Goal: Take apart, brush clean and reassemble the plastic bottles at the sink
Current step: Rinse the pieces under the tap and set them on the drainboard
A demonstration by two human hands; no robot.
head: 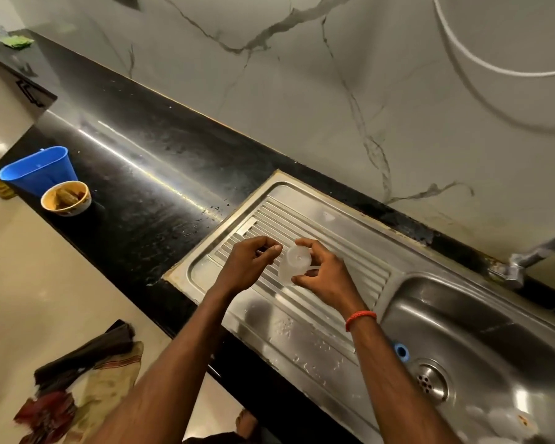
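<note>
Head view: right hand (324, 274) pinches a small translucent plastic piece (297, 262), thumb below and fingers curled over the top. It's held above the ribbed drainboard (302, 331), not touching it. Left hand (253, 264) is just beside it, fingers curled, thumb tip meeting forefinger; can't tell if anything is pinched there.

Handling guess: light, thin-walled, a bit flexible, probably wet and slick given the droplets on the steel. Take it by the rim or side wall, gentle squeeze.

Unclear whether it's a bottle body, cap or cup: too blurred and see-through. Pale round shapes (494, 418) in the basin (462, 315) are cut off at the corner and could be more parts. Blue ring (401, 351) near the drain, unidentified.
</note>
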